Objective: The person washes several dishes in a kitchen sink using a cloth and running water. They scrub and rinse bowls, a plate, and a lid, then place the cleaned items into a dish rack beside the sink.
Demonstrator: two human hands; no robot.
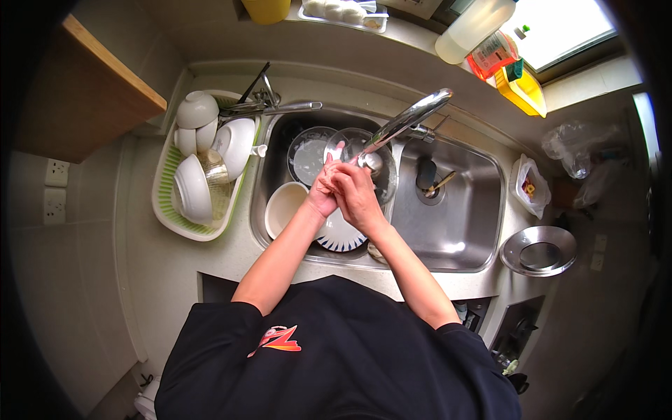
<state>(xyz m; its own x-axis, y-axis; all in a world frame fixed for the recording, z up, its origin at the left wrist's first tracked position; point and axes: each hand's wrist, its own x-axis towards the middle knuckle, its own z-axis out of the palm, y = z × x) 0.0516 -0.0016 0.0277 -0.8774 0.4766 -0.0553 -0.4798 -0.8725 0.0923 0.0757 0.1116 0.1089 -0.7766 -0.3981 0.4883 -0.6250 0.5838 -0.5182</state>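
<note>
Over the left sink basin (383,255), my left hand (327,185) and my right hand (358,197) are together beneath the chrome faucet (415,116). The right fingers curl onto the left palm, and some left fingers stretch forward. Whether anything small lies between them is hidden. Under and beyond the hands rests a glass lid (387,184) with a metal knob (373,161). A round dish (313,160) sits to its left, looking wet. Nearer me are a cream-coloured bowl (283,207) and a white plate with blue rim marks (341,235), partly covered by my wrists.
On the left, a green-and-white dish rack (167,212) holds white bowls (195,184). The right basin (451,220) contains a dark object (426,173) by its drain. A metal dish (562,241) and a lined scrap container (530,191) stand right. Bottles (467,34) line the sill.
</note>
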